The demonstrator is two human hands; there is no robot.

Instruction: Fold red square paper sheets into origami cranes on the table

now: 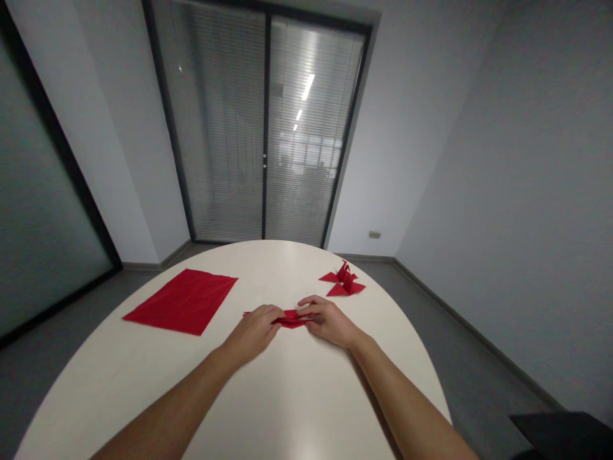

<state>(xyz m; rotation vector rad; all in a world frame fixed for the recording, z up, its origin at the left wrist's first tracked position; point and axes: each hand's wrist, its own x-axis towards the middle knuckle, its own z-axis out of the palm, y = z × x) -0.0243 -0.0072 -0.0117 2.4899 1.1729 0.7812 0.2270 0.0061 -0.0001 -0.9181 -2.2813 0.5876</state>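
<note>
This looks like a small office meeting room. A long white table (297, 390) with a rounded end fills the middle of it. The far end is closed by double glass doors (264, 191) in dark frames, hung with lowered slatted blinds (218, 121). Through the slats, strip lights (308, 86) and the windows of another room show. On the left stands a frosted glass partition (33, 223) with a black frame, as used between offices. The walls (527, 160) are plain pale grey and bare, save for one socket (374, 235) set low. The floor (460, 358) is grey, edged by a grey skirting (483, 340).
</note>
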